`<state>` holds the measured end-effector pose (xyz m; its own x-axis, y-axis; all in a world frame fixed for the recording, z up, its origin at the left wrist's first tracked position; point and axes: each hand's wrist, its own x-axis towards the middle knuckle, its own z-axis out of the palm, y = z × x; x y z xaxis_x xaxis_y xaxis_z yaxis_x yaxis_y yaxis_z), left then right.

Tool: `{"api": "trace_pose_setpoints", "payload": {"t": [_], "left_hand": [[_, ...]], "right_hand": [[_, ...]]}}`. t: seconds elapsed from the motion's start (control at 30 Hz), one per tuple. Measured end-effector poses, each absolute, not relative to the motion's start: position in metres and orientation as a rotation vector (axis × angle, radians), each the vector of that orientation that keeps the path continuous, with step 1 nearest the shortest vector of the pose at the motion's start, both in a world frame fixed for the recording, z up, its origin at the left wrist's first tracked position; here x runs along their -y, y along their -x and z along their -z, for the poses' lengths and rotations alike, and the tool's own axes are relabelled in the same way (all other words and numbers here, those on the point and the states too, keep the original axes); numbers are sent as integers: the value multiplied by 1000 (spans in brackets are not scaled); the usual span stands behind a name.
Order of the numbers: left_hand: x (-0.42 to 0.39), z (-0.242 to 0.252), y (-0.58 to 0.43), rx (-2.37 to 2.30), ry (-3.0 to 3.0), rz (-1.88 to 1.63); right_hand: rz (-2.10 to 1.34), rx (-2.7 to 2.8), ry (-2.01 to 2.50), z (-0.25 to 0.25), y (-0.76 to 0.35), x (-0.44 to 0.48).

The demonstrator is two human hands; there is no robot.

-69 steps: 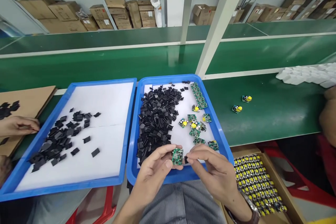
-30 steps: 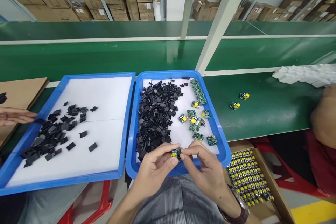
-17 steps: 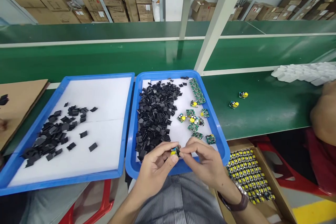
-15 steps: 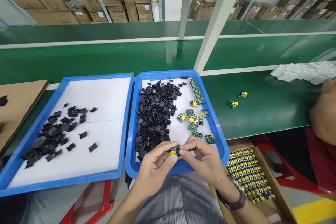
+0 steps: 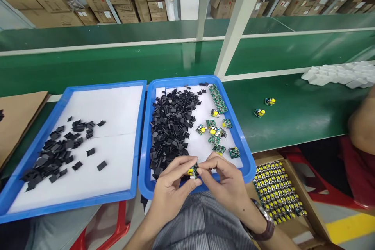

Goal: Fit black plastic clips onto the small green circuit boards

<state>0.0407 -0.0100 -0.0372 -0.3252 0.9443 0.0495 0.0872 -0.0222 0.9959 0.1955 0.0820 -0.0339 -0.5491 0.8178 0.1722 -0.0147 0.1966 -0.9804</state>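
Observation:
Over the near edge of the blue tray [image 5: 251, 164], both my hands meet at a small circuit board [image 5: 193, 170] with a yellow part on it. My left hand [image 5: 175, 181] pinches it from the left between thumb and fingers. From the right, my right hand [image 5: 224, 174] grips the board's edge with thumb and forefinger; a watch is on that wrist. Inside the tray, a heap of small black plastic pieces [image 5: 170, 125] fills the left half. Several loose circuit boards with yellow parts [image 5: 213, 131] and a green board panel [image 5: 218, 98] lie on the right half.
A second blue tray [image 5: 105, 84] on the left holds scattered black pieces [image 5: 55, 154]. Two boards [image 5: 259, 113] sit on the green bench at right, near white parts [image 5: 340, 75]. A carton of boards [image 5: 279, 191] stands below. A co-worker's arm [image 5: 363, 121] shows at far right.
The board between my fingers has turned slightly, and its yellow part shows more. My left fingers have shifted a little on it. The whole view has moved slightly.

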Motion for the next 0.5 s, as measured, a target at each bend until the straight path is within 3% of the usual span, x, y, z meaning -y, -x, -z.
{"api": "trace_pose_setpoints", "payload": {"t": [0.17,0.5], "left_hand": [[10,33,-42,-1541,-1215,-1439],[13,33,-49,-1840,-1364,-1411]], "right_hand": [[-1439,1789,705,36,-198,-82],[-1901,1419,775,43,-200,-90]]}}
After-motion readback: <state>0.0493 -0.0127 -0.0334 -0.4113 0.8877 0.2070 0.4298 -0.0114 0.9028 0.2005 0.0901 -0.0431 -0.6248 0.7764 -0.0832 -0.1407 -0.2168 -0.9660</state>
